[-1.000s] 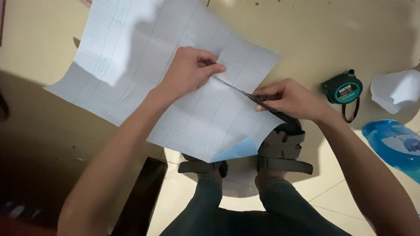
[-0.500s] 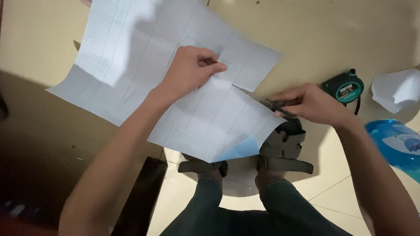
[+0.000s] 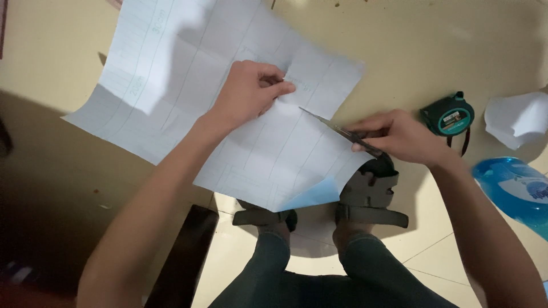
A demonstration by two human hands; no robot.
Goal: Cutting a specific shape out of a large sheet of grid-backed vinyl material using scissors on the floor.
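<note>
With the left hand pinching the gridded paper sheet taut, the right hand, clenched on the scissors, should cut steadily toward ten o'clock.

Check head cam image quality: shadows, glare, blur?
Head view: uneven light, with a bright patch on the upper part of the sheet and heavy shadow over the lower left floor; no harsh glare. The left hand, right hand and scissors are fairly sharp; the blue plastic item at the right edge is softer.
</note>
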